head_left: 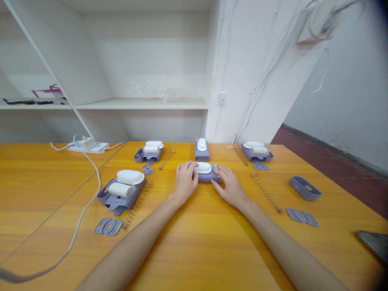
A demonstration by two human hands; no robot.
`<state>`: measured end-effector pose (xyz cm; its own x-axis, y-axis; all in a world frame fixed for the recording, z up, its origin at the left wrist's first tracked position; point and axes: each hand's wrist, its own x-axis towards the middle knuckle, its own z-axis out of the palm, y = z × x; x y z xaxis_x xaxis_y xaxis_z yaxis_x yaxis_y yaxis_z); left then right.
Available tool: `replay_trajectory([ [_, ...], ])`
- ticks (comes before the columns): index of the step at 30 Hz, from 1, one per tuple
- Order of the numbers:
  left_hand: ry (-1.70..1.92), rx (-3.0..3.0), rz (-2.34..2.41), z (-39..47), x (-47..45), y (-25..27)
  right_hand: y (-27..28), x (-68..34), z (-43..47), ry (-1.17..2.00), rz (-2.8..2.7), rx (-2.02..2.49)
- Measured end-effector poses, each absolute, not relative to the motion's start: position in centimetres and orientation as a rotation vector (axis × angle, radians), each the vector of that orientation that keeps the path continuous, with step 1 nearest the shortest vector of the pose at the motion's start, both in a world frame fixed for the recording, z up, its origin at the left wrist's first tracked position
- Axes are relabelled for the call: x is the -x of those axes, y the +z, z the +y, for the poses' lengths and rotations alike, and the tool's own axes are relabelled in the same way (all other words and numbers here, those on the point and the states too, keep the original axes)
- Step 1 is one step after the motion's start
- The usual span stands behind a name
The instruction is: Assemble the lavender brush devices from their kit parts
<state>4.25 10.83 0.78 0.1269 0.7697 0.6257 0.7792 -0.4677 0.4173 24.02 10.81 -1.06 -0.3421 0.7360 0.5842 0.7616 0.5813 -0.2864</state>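
Showing no readable text, label, brand, number or sign anywhere.
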Motion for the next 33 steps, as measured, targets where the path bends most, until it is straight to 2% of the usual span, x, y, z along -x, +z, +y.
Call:
replay_trajectory([
  [8, -1.19, 2.499, -1.548, 11.6, -3.4, 2.1, -0.9, -24.0, 10.7, -0.031, -2.118, 1.171],
  [17, -1.053, 2.694, -1.689, 14.2, -2.7, 3.8, -0.7, -24.1, 10.7, -0.004, -2.107, 1.167],
  [33, -1.035, 3.002, -1.856, 16.9, -1.7, 5.7, -0.7, -24.2, 10.7, 0.01, -2.11, 1.177],
])
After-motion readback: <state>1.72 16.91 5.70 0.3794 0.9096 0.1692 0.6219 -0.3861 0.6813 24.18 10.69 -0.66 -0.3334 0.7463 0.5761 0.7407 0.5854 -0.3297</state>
